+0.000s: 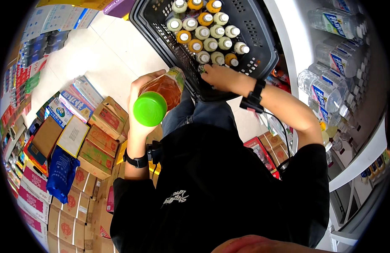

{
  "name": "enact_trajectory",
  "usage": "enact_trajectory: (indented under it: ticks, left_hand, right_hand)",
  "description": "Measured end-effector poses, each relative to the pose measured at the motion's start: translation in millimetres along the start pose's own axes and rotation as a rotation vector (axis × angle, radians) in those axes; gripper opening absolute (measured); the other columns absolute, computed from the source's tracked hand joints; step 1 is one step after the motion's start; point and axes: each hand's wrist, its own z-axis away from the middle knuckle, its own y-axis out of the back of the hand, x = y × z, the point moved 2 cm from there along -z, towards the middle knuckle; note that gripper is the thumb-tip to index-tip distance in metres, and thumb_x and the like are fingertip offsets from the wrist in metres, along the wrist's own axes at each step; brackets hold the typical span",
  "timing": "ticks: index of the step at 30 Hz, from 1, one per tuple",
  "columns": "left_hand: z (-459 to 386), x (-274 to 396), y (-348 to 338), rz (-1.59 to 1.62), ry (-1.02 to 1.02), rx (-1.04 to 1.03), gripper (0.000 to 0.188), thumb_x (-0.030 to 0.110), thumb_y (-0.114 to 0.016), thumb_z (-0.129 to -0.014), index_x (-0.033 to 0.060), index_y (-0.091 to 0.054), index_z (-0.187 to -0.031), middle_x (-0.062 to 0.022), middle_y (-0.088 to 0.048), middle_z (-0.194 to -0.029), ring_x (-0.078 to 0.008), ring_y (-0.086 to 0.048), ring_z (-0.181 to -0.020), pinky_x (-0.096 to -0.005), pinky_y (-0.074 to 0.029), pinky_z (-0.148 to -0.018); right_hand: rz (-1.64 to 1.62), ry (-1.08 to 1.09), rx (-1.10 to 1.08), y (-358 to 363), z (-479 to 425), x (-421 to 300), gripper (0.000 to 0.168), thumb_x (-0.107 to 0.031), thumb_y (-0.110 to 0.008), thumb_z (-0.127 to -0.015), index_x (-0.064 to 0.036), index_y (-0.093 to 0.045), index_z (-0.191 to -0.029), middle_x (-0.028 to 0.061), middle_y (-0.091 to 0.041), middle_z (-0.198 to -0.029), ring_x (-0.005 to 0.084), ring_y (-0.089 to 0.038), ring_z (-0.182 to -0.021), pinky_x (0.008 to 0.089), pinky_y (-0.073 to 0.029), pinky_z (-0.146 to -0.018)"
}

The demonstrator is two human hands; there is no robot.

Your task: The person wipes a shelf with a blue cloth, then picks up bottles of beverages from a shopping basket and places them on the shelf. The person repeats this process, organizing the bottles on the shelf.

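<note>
My left hand (135,90) grips a large clear bottle (167,90) of reddish-brown drink. Its wide green cap (149,109) faces up towards me. My right hand (222,77) reaches into the near end of a black plastic basket (261,64), its fingertips down beside the small bottles. What lies under those fingers is mostly hidden, so a hold cannot be made out. Upright in the basket stand several white-capped bottles, some with pale contents (210,44) and some with orange contents (183,37).
To the right, a white shelf unit (285,34) holds several clear bottles (327,90) lying on their sides. Stacked cardboard cartons (100,147) and a blue plastic package (60,172) are at the left. Shrink-wrapped dark bottles (40,47) stand farther off, beyond pale floor tiles (116,44).
</note>
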Motion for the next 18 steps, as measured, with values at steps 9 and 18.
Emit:
enact_trajectory:
  ticks: [9, 18]
  left_hand:
    - [-28, 10, -20, -0.229, 0.053, -0.038, 0.059, 0.000, -0.084, -0.065, 0.0014, -0.059, -0.119, -0.0123, -0.067, -0.109, -0.0215, -0.069, -0.091, -0.0319, -0.055, -0.084]
    - [-76, 39, -67, -0.218, -0.029, -0.357, 0.062, 0.009, -0.081, -0.076, 0.0083, -0.054, -0.132, -0.0104, -0.070, -0.107, -0.0275, -0.069, -0.100, -0.0376, -0.055, -0.088]
  right_hand:
    - [-0.691, 0.084, 0.433, 188, 66, -19, 0.025, -0.012, -0.060, -0.099, -0.004, -0.064, -0.122, 0.0039, -0.065, -0.089, 0.0077, -0.063, -0.074, 0.0235, -0.049, -0.066]
    - [0.000, 0.005, 0.561, 180, 109, -61, 0.032, -0.025, -0.074, -0.082, -0.010, -0.058, -0.105, 0.0114, -0.063, -0.082, 0.0363, -0.065, -0.067, 0.0449, -0.053, -0.060]
